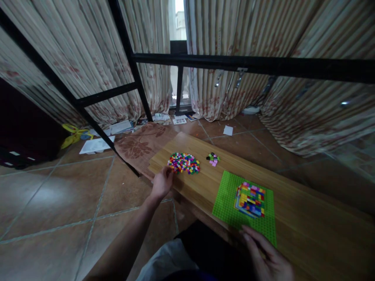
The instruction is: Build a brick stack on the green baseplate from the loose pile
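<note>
Small multicoloured building bricks (184, 163) lie in a loose heap on the wooden bench. At the heap's near left edge is my left hand (164, 181), its fingers curled together; anything between them is hidden. A green baseplate (224, 195) lies farther right, bearing a low, roughly square structure of coloured bricks (250, 200) built in layers. By the plate's near edge, my right hand (265, 253) has thumb and forefinger close together at the tips. Whatever they pinch, if anything, is too small to make out.
A smaller group of pink, black and lime bricks (213, 159) sits between heap and baseplate. The wooden bench (304, 218) runs to the right. Black metal bars (252, 64) cross beyond it, before striped curtains (240, 31). Papers (121, 127) lie on the tiled floor.
</note>
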Demonstrator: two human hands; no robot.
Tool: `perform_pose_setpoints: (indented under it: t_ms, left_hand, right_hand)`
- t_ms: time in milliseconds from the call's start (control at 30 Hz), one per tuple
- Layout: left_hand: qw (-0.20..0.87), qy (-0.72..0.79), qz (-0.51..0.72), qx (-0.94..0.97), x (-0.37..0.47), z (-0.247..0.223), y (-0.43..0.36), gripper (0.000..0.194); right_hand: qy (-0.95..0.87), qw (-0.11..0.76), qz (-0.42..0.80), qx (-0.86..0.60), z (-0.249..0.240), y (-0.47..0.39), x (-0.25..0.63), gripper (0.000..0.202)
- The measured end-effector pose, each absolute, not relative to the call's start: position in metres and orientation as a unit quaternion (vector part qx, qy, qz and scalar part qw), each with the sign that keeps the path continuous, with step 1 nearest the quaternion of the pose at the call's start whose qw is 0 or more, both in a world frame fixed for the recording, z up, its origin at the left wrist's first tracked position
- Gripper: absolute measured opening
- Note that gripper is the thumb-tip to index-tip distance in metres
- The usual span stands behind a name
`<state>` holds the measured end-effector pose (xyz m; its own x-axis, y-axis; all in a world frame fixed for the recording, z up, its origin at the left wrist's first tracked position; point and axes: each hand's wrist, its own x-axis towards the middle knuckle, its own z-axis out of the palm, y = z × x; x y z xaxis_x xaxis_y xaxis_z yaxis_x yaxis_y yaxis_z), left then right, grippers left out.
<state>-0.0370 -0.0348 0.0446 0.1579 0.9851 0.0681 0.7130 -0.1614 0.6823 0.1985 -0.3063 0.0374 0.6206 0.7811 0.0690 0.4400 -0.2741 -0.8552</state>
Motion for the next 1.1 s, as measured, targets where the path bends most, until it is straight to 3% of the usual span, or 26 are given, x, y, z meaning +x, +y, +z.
perform_pose_setpoints:
  t_ms: [233, 467, 1100]
  left_hand:
    - [0.380, 0.542, 0.341, 0.667, -0.007, 0.042, -0.049, 0.014]
    - [0.544, 0.362, 0.361, 0.665, 0.064, 0.049, -0.089, 0.013]
    - [0.561, 0.288, 0.359, 0.688, 0.151, 0.055, -0.109, 0.012]
  right_hand:
    - [-0.372, 0.470, 0.242, -0.763, 0.037, -0.307, 0.189, 0.034]
    - [-0.350, 0.486, 0.254, -0.759, 0.041, -0.311, 0.191, 0.034]
    - [-0.239, 0.507, 0.241, -0.792, 0.046, -0.321, 0.222, 0.040]
